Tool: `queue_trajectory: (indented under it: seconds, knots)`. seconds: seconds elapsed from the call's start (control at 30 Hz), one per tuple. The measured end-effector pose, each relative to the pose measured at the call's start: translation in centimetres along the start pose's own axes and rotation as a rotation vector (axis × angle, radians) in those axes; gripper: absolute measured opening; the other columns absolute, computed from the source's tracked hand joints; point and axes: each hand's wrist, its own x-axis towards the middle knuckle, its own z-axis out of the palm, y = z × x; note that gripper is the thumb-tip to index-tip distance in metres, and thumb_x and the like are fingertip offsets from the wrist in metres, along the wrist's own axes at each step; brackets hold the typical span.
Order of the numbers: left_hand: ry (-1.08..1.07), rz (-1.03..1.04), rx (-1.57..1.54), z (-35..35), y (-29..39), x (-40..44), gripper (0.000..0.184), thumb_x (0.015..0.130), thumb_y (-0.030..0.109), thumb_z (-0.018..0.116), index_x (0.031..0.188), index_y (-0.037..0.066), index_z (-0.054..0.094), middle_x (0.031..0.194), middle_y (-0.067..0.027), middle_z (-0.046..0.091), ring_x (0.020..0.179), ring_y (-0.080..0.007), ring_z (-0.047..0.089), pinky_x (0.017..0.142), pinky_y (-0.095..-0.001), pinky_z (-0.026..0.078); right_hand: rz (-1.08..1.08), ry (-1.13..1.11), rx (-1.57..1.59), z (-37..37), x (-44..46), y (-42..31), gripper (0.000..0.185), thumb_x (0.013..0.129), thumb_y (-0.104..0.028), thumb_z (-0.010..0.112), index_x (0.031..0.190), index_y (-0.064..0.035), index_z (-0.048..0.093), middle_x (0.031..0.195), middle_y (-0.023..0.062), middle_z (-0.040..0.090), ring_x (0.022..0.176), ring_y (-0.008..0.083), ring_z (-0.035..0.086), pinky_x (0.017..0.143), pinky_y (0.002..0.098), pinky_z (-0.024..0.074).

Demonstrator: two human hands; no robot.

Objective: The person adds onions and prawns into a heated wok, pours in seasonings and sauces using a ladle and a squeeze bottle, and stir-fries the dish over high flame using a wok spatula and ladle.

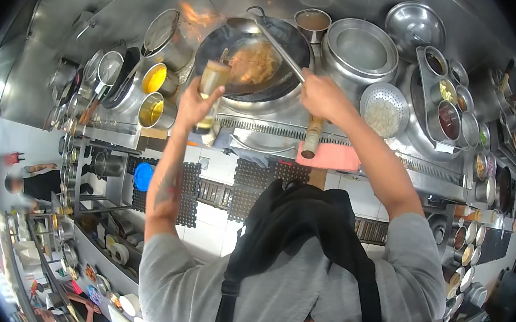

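Note:
A clear bottle with pale liquid is in my left hand, my fingers wrapped round it, its spout over the near left part of a dark wok. Orange-brown food lies in the wok. My right hand is closed on the handle of a long metal ladle, whose bowl is over the far side of the wok. Below that hand the wok's wooden handle points toward me. Flames rise at the wok's far left.
Pots with yellow contents stand on the left. A lidded pot, a perforated strainer with white food and a rack of sauce containers are on the right. A pink cloth lies on the front edge. Another person stands far left.

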Motion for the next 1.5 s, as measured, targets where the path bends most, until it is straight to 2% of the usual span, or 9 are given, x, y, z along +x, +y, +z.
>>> queue_trajectory:
  seconds: [0.17, 0.23, 0.43, 0.87, 1.03, 1.23, 1.3, 1.33, 1.5]
  knots:
    - [-0.011, 0.077, 0.325, -0.3, -1.7, 5.5, 0.063, 0.071, 0.050, 0.075, 0.103, -0.003, 0.060, 0.092, -0.0252, 0.066, 0.088, -0.0398, 0.065, 0.076, -0.0430, 0.051, -0.110, 0.212, 0.244, 3.1, -3.2, 3.5, 0.029, 0.088, -0.018, 0.054, 0.109, 0.0018, 0.053, 0.086, 0.0207, 0.063, 0.062, 0.0268, 0.064, 0.051, 0.0360, 0.0485]
    - [-0.122, 0.046, 0.627, -0.3, -1.9, 6.6, 0.056, 0.069, 0.046, 0.076, 0.100, 0.002, 0.061, 0.092, -0.0216, 0.067, 0.086, -0.0384, 0.065, 0.075, -0.0444, 0.052, 0.138, -0.160, 0.968, 4.0, -3.8, 3.9, 0.021, 0.091, -0.015, 0.053, 0.107, -0.0011, 0.052, 0.074, 0.0069, 0.056, 0.051, 0.0112, 0.051, 0.041, 0.0263, 0.0400]
    - [-0.160, 0.134, 0.944, -0.1, -3.1, 7.1, 0.048, 0.068, 0.043, 0.078, 0.101, 0.011, 0.062, 0.086, -0.0142, 0.069, 0.083, -0.0328, 0.068, 0.072, -0.0424, 0.054, 0.280, -0.188, 1.347, 6.0, -3.5, 4.4, 0.013, 0.090, -0.014, 0.057, 0.084, -0.0043, 0.050, 0.066, 0.0004, 0.049, 0.049, 0.0077, 0.047, 0.040, 0.0239, 0.0394]
    - [-0.114, 0.059, 0.901, -4.4, -5.3, 3.6, 0.046, 0.069, 0.038, 0.077, 0.102, 0.010, 0.062, 0.089, -0.0170, 0.068, 0.085, -0.0349, 0.067, 0.073, -0.0437, 0.053, 0.278, -0.125, 1.326, 9.7, 3.4, 4.5, 0.013, 0.086, -0.012, 0.056, 0.080, -0.0012, 0.052, 0.066, 0.0080, 0.055, 0.051, 0.0143, 0.053, 0.043, 0.0287, 0.0437]
    - [-0.094, -0.081, 0.330, -5.0, -7.3, 2.7, 0.062, 0.067, 0.046, 0.079, 0.103, -0.001, 0.065, 0.087, -0.0218, 0.068, 0.084, -0.0342, 0.067, 0.075, -0.0412, 0.052, 0.143, 0.363, 0.256, 16.0, 6.1, 4.2, 0.021, 0.084, -0.019, 0.059, 0.087, 0.0014, 0.056, 0.073, 0.0144, 0.062, 0.056, 0.0176, 0.061, 0.045, 0.0343, 0.0457]
    - [-0.121, -0.111, 0.190, -4.5, -6.5, 2.1, 0.064, 0.065, 0.048, 0.079, 0.100, -0.004, 0.066, 0.085, -0.0231, 0.068, 0.085, -0.0334, 0.068, 0.077, -0.0394, 0.051, 0.294, -0.102, 0.899, 12.8, 2.9, 3.3, 0.034, 0.088, -0.026, 0.053, 0.103, 0.0052, 0.057, 0.080, 0.0199, 0.064, 0.073, 0.0348, 0.064, 0.069, 0.0429, 0.0502]
    - [-0.112, -0.075, 0.251, -4.1, -7.0, 2.9, 0.062, 0.065, 0.047, 0.079, 0.099, -0.003, 0.067, 0.086, -0.0224, 0.068, 0.085, -0.0348, 0.067, 0.077, -0.0403, 0.051, 0.075, 0.254, 0.399, 13.3, 1.4, 3.1, 0.025, 0.090, -0.020, 0.053, 0.103, 0.0010, 0.057, 0.070, 0.0093, 0.058, 0.053, 0.0196, 0.057, 0.050, 0.0354, 0.0471]
    - [-0.116, -0.074, 0.250, -4.1, -6.8, 3.4, 0.062, 0.065, 0.047, 0.079, 0.099, -0.003, 0.067, 0.086, -0.0224, 0.068, 0.085, -0.0348, 0.067, 0.077, -0.0403, 0.051, 0.069, 0.193, 0.522, 13.7, 0.9, 3.6, 0.022, 0.091, -0.014, 0.053, 0.109, -0.0024, 0.056, 0.067, 0.0031, 0.052, 0.048, 0.0092, 0.048, 0.041, 0.0268, 0.0411]
    - [-0.120, 0.012, 0.665, -2.9, -6.8, 5.0, 0.054, 0.066, 0.043, 0.079, 0.104, 0.007, 0.066, 0.092, -0.0197, 0.068, 0.087, -0.0354, 0.067, 0.077, -0.0422, 0.053, 0.260, -0.128, 1.275, 11.7, -1.9, 1.5, 0.019, 0.091, -0.012, 0.055, 0.106, -0.0009, 0.053, 0.067, 0.0024, 0.051, 0.049, 0.0094, 0.049, 0.041, 0.0264, 0.0402]
